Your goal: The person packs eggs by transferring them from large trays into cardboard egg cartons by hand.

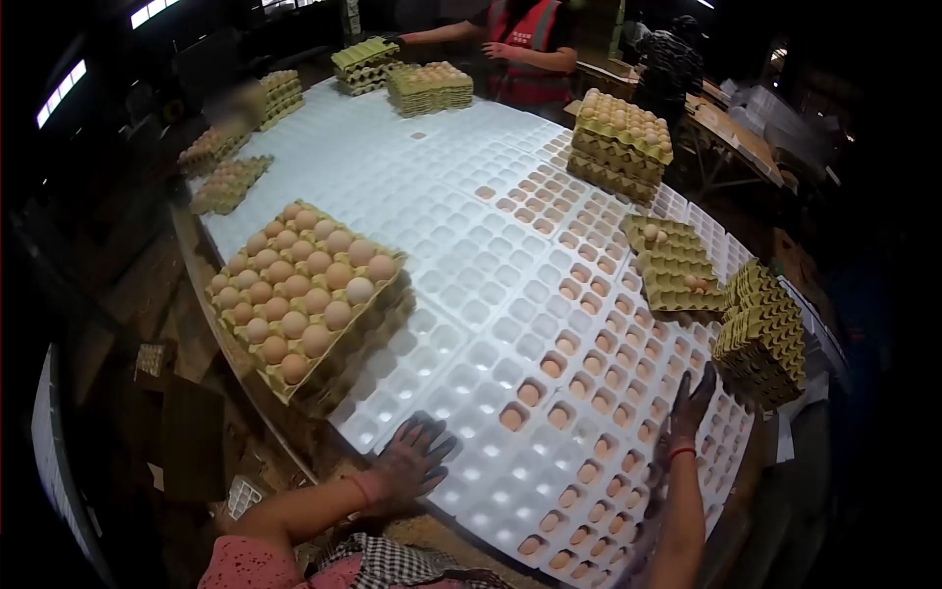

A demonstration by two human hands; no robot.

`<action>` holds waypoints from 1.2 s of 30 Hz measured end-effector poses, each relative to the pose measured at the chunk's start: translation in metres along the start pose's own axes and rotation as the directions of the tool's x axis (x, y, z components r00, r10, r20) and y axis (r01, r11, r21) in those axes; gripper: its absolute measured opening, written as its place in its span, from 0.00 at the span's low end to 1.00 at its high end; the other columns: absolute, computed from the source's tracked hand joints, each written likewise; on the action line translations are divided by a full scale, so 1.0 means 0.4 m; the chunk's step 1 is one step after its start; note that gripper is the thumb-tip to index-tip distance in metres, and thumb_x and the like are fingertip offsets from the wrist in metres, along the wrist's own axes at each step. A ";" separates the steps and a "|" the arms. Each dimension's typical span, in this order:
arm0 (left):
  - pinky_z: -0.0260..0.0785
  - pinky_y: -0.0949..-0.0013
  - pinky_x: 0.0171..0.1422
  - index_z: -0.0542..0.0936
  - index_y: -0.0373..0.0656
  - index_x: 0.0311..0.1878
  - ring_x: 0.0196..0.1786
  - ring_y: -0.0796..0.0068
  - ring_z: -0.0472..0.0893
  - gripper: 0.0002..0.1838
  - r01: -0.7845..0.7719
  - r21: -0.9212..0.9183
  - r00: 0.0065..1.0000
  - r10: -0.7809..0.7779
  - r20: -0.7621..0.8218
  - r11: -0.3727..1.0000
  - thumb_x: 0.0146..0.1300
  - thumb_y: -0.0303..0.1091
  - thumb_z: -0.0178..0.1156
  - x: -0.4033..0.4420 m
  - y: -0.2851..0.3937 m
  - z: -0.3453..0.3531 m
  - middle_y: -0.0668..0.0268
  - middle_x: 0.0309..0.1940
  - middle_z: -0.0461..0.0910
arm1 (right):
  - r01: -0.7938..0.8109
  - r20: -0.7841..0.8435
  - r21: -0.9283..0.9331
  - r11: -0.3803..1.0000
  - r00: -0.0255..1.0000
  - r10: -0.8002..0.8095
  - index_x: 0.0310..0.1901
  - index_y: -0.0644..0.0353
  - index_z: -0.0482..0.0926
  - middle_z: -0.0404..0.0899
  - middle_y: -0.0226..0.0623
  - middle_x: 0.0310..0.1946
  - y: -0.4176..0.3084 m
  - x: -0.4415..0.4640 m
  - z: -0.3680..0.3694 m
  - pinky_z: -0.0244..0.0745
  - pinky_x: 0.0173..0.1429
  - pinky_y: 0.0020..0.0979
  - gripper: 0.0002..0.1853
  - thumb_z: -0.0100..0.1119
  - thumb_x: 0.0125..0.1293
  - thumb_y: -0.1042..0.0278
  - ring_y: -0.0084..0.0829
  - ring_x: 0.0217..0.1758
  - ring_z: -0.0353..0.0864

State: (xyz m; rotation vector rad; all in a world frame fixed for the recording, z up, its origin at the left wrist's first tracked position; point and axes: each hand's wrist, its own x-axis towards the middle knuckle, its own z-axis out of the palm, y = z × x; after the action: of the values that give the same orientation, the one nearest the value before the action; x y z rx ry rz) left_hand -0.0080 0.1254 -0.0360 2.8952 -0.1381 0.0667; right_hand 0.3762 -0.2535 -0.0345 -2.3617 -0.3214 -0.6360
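Note:
My left hand (416, 457), in a dark glove, lies with fingers spread at the near edge of the white foam egg trays (469, 410). Nothing is in it. Above the right part of the trays, my right hand (693, 401), also gloved, has its fingers stretched out and apart and holds nothing. Single brown eggs (530, 394) sit in many cells between and around my hands, while the cells by my left hand are bare. Close to my right hand stands a pile of empty pulp egg flats (761, 339).
A stack of full egg flats (304, 280) stands at left. Another loaded stack (620, 142) is at the far right, near a flat with a few eggs (677, 265). Across the table, a person in a red vest (530, 44) reaches toward stacked flats (365, 64).

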 end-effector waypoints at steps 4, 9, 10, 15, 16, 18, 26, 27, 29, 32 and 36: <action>0.49 0.42 0.77 0.72 0.45 0.67 0.72 0.46 0.62 0.32 -0.040 -0.067 0.990 0.030 -0.141 0.997 0.63 0.50 0.61 -0.007 -0.007 0.012 0.47 0.68 0.65 | 0.386 0.197 0.026 0.922 0.903 -0.383 0.70 0.58 0.66 0.62 0.51 0.70 -0.456 -0.350 0.007 0.51 0.77 0.55 0.36 0.65 0.60 0.62 0.54 0.75 0.57; 0.48 0.45 0.79 0.66 0.52 0.74 0.76 0.45 0.57 0.40 -0.210 -0.134 0.958 0.177 -0.226 0.968 0.60 0.55 0.63 -0.070 -0.034 -0.094 0.50 0.73 0.59 | 0.504 0.512 -0.150 0.851 0.775 -0.369 0.72 0.55 0.63 0.59 0.53 0.72 -0.558 -0.602 0.101 0.48 0.77 0.58 0.37 0.62 0.65 0.51 0.57 0.74 0.59; 0.49 0.45 0.79 0.66 0.51 0.73 0.75 0.45 0.58 0.40 -0.276 -0.166 0.938 0.228 -0.263 0.947 0.59 0.54 0.64 -0.100 -0.057 -0.170 0.51 0.73 0.59 | 0.526 0.539 -0.162 0.835 0.756 -0.371 0.73 0.56 0.61 0.59 0.53 0.73 -0.565 -0.595 0.098 0.48 0.77 0.58 0.37 0.59 0.67 0.49 0.57 0.74 0.58; 0.58 0.46 0.73 0.72 0.43 0.67 0.69 0.44 0.66 0.37 -0.326 -0.261 0.836 0.149 -0.528 0.908 0.52 0.40 0.69 -0.286 -0.348 -0.477 0.49 0.69 0.66 | 0.429 0.430 0.063 0.901 0.803 -0.413 0.68 0.59 0.68 0.70 0.51 0.65 -0.959 -0.530 0.027 0.63 0.70 0.50 0.33 0.65 0.63 0.56 0.53 0.66 0.68; 0.61 0.47 0.70 0.72 0.39 0.64 0.67 0.43 0.67 0.34 -0.282 -0.211 0.828 0.127 -0.546 0.936 0.51 0.35 0.68 -0.299 -0.431 -0.496 0.47 0.67 0.66 | 0.425 0.387 0.168 0.890 0.801 -0.456 0.63 0.59 0.74 0.76 0.46 0.56 -1.085 -0.520 0.021 0.71 0.62 0.45 0.28 0.67 0.61 0.63 0.48 0.58 0.75; 0.62 0.47 0.67 0.71 0.42 0.66 0.65 0.48 0.69 0.36 -0.133 -0.253 0.812 -0.041 -0.582 0.958 0.53 0.40 0.67 -0.305 -0.529 -0.512 0.52 0.64 0.69 | 0.509 0.327 0.301 0.807 0.740 -0.588 0.59 0.55 0.77 0.78 0.40 0.49 -1.295 -0.513 0.024 0.74 0.57 0.42 0.26 0.68 0.59 0.63 0.44 0.52 0.77; 0.62 0.49 0.67 0.74 0.45 0.62 0.62 0.53 0.70 0.37 -0.435 -0.053 0.892 0.422 -0.163 0.899 0.47 0.43 0.74 -0.186 -0.627 -0.564 0.57 0.58 0.72 | -0.223 0.499 0.646 0.730 0.847 -0.183 0.57 0.58 0.73 0.78 0.41 0.47 -1.397 -0.468 0.085 0.77 0.56 0.34 0.22 0.66 0.62 0.65 0.34 0.50 0.79; 0.62 0.49 0.67 0.74 0.45 0.62 0.62 0.53 0.70 0.37 -0.456 -0.054 0.882 0.443 -0.161 0.888 0.47 0.43 0.74 -0.181 -0.647 -0.554 0.57 0.58 0.72 | -0.513 0.573 0.719 0.469 0.819 0.017 0.56 0.60 0.72 0.77 0.41 0.46 -1.416 -0.448 0.060 0.77 0.55 0.33 0.22 0.66 0.63 0.65 0.31 0.50 0.79; 0.65 0.52 0.66 0.74 0.45 0.61 0.61 0.52 0.72 0.35 -0.499 -0.263 0.858 0.428 -0.285 0.825 0.48 0.41 0.74 -0.160 -0.668 -0.569 0.56 0.58 0.72 | -0.171 0.494 0.482 0.860 0.863 -0.106 0.56 0.60 0.69 0.75 0.41 0.49 -1.419 -0.417 0.092 0.78 0.53 0.34 0.26 0.67 0.63 0.56 0.34 0.45 0.81; 0.72 0.61 0.54 0.76 0.42 0.55 0.50 0.57 0.76 0.22 -0.220 -0.920 0.972 -0.008 -0.235 0.325 0.56 0.32 0.68 -0.113 -0.700 -0.619 0.54 0.50 0.72 | 0.366 0.752 -0.100 0.925 0.637 -0.171 0.58 0.55 0.70 0.75 0.47 0.51 -1.456 -0.412 0.135 0.80 0.50 0.43 0.34 0.74 0.55 0.50 0.48 0.46 0.83; 0.74 0.65 0.46 0.76 0.38 0.48 0.42 0.69 0.80 0.16 -0.128 -0.624 0.978 -0.009 -0.210 0.771 0.60 0.31 0.68 -0.068 -0.689 -0.689 0.63 0.43 0.77 | -0.004 0.491 0.438 0.899 0.839 -0.235 0.62 0.57 0.69 0.76 0.45 0.53 -1.345 -0.374 0.153 0.80 0.53 0.39 0.32 0.72 0.57 0.60 0.41 0.49 0.83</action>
State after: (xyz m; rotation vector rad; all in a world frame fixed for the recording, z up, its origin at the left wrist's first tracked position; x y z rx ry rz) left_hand -0.0169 0.4609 0.1643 2.1821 -0.1760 0.2704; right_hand 0.0646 0.1815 0.1366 -2.0529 -0.7773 0.0718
